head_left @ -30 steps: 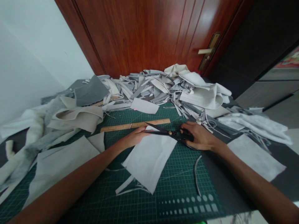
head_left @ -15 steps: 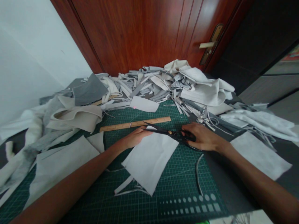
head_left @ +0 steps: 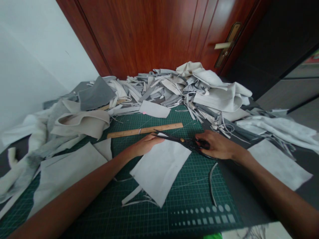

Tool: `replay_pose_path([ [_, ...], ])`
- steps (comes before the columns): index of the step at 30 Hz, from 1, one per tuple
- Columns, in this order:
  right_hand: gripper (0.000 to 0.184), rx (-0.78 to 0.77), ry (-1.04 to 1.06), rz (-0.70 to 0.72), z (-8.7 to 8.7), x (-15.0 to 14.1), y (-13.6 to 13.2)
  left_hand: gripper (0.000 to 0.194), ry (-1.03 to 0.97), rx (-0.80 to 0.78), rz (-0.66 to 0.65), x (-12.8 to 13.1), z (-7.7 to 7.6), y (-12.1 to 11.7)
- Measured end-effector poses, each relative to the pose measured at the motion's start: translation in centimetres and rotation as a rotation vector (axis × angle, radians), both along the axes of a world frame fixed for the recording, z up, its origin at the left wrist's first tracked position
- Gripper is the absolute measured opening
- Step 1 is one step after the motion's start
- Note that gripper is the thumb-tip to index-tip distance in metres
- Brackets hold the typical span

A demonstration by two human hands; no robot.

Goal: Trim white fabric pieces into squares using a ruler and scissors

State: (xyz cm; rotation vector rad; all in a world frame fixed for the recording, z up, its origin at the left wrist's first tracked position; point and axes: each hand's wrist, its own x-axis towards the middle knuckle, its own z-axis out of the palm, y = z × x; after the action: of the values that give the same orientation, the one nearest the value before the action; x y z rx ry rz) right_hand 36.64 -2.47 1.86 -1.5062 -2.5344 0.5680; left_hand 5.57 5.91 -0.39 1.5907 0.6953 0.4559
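Observation:
A pale piece of fabric lies at a slant over the green cutting mat. My left hand is closed on its far left corner. My right hand grips the handles of black scissors with a brass-coloured pivot. Their blades reach left across the fabric's far edge, with the tips beside my left fingers. Just beyond the blades lies a wooden ruler. Thin fabric strips lie by the near left side of the piece. Where the blades meet the cloth is partly hidden.
Scraps and strips are heaped along the door. Folded cloth and a flat pale panel lie left. Another fabric rectangle is at right. A narrow grey strip rests near the mat's right edge.
The view has shifted slightly. My hands, the scissors and the fabric keep nearly the same positions relative to one another.

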Motion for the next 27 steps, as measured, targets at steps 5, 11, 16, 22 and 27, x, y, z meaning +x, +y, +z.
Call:
replay_pose_path([
  [5,0.015,0.019,0.016,0.018,-0.19,0.12,0.04,0.037,0.015,0.018,-0.004,-0.05,-0.17,0.18],
  [11,0.017,0.031,0.026,0.044,-0.56,0.32,0.11,0.036,0.023,0.028,0.047,-0.29,-0.64,0.40],
  [16,0.015,0.044,0.052,0.053,-0.86,0.53,0.05,0.040,0.027,0.027,0.042,-0.39,-0.84,0.49],
  [22,0.018,0.043,0.057,0.049,-0.61,0.33,-0.06,0.043,0.074,-0.020,0.083,-0.39,-0.51,0.14],
  [27,0.018,0.042,0.052,0.042,-0.30,0.19,-0.20,0.043,0.091,-0.045,0.090,-0.43,-0.47,0.04],
])
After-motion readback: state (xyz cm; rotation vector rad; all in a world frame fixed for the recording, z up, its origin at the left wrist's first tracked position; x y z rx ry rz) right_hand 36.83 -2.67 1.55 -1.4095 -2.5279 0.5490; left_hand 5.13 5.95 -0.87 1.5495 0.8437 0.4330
